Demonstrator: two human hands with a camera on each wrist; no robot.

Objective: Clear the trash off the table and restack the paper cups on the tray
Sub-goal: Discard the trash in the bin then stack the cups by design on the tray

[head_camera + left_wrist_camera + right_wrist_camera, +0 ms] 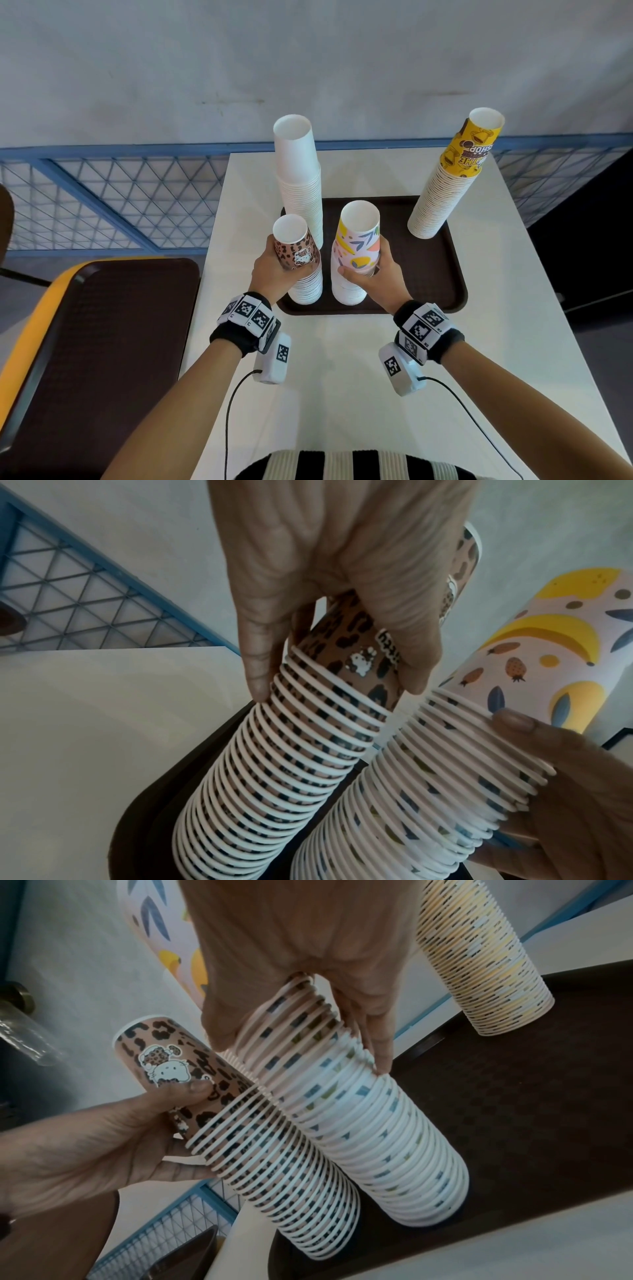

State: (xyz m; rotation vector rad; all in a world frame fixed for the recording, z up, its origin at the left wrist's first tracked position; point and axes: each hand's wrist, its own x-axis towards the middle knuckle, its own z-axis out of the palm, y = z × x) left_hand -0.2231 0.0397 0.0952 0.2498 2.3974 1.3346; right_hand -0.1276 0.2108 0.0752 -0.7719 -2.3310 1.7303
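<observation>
Several tall stacks of upturned paper cups stand on a dark brown tray (pixel 428 274). My left hand (pixel 274 270) grips the top of the leopard-print stack (pixel 298 250), fingers curled round it (pixel 342 656). My right hand (pixel 370 274) grips the fruit-print stack (pixel 356 246) just beside it, with fingers on the stacked rims (pixel 308 1047). Both stacks rest on the tray's near left part. A plain white stack (pixel 301 178) rises behind the leopard one. A yellow-topped stack (pixel 448 181) leans at the tray's far right corner.
The tray sits on a white table (pixel 342 377) whose near half holds only the cables of my wrist cameras. Left of the table is a yellow chair with a dark seat (pixel 85 342). A blue mesh railing (pixel 102 198) runs behind the table.
</observation>
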